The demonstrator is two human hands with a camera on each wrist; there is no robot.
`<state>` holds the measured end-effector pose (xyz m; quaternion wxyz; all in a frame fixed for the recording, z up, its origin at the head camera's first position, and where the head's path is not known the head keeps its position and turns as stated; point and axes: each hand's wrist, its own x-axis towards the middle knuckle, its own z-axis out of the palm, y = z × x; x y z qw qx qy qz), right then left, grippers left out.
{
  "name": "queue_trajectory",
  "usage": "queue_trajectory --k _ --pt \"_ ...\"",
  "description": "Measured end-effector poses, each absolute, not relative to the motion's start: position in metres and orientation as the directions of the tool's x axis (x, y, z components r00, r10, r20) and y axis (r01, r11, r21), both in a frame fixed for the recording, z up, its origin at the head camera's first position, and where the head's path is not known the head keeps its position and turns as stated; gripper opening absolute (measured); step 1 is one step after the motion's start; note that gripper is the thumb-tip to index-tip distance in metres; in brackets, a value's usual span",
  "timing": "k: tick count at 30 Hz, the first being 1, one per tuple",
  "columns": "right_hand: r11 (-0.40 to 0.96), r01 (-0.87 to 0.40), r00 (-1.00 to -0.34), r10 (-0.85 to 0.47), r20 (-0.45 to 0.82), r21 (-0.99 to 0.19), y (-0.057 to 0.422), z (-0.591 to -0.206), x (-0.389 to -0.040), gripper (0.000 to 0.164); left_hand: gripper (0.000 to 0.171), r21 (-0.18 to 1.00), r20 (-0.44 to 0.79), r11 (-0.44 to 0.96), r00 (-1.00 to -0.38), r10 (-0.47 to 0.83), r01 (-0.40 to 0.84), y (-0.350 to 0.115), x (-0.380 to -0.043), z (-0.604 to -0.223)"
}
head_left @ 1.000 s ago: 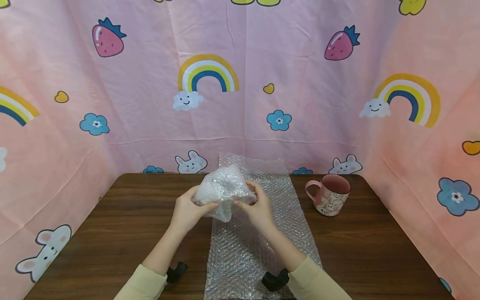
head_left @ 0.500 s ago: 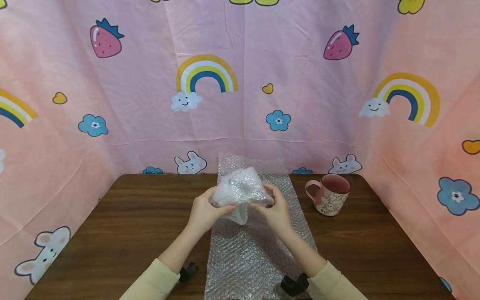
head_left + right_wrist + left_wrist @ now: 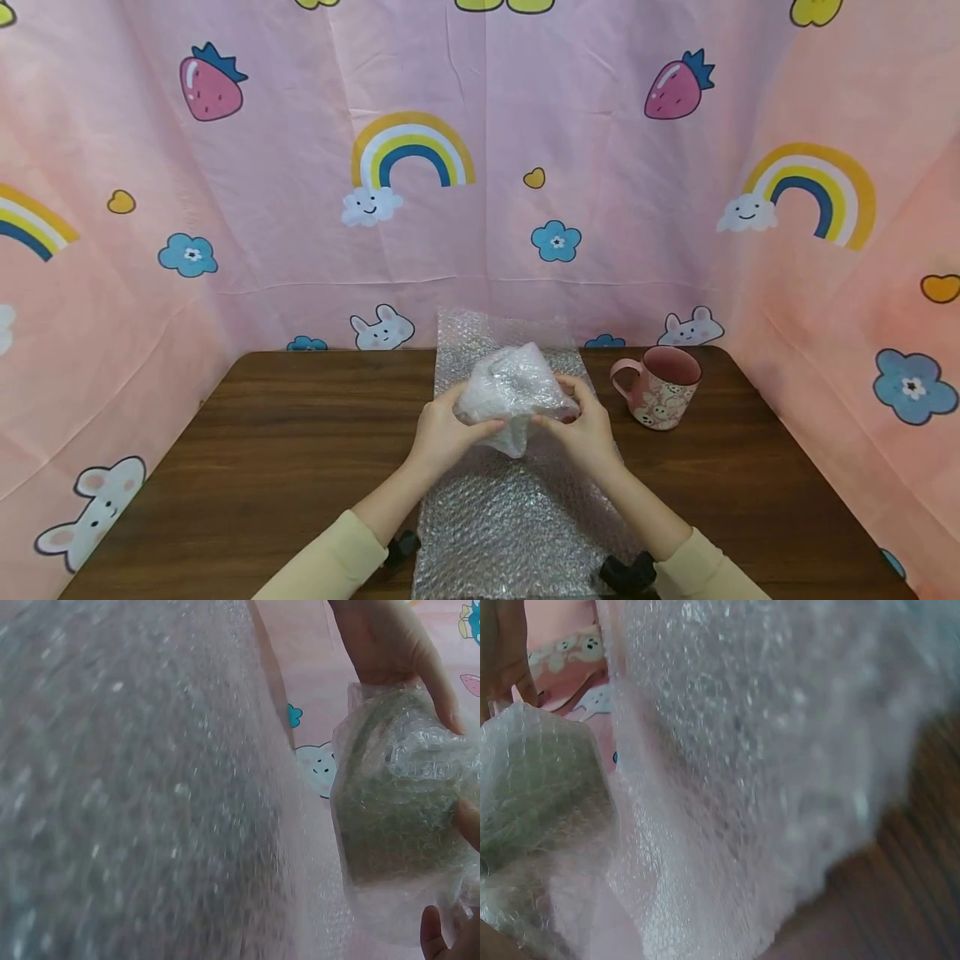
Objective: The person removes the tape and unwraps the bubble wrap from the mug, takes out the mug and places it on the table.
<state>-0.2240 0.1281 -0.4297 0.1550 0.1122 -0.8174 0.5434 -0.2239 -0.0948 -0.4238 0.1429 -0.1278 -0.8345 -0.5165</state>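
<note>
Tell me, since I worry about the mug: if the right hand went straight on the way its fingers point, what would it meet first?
The right hand points inward, so it would press into the bubble-wrapped bundle it already holds, then likely the left hand. The pink patterned ceramic mug stands off to its other side, out of that line, though depth is hard to judge.

Through the wrapped bundle [image 3: 516, 392] held between our left hand [image 3: 442, 433] and right hand [image 3: 588, 433] we see only a dull greenish shape, unidentifiable. Below our grip, the bubble wrap sheet [image 3: 517, 525] is cut off by the frame's bottom edge. Both wrist views are blurred.
</note>
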Motion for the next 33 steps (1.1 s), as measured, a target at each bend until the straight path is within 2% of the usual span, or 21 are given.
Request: queue_trajectory --k 7,14,33 --pt "0.390 -0.390 -0.914 -0.053 0.402 -0.834 0.148 -0.435 -0.225 0.064 0.070 0.821 0.344 0.438 -0.929 0.135 0.367 -0.084 -0.224 -0.428" --pt "0.429 -0.426 -0.894 -0.067 0.443 -0.796 0.156 -0.440 -0.225 0.062 0.064 0.807 0.357 0.429 -0.914 0.194 0.406 -0.081 -0.226 -0.434" --pt "0.379 -0.380 -0.921 -0.064 0.385 -0.844 0.156 -0.458 -0.228 0.059 0.067 0.807 0.311 0.464 -0.931 0.192 0.365 -0.080 -0.229 -0.448"
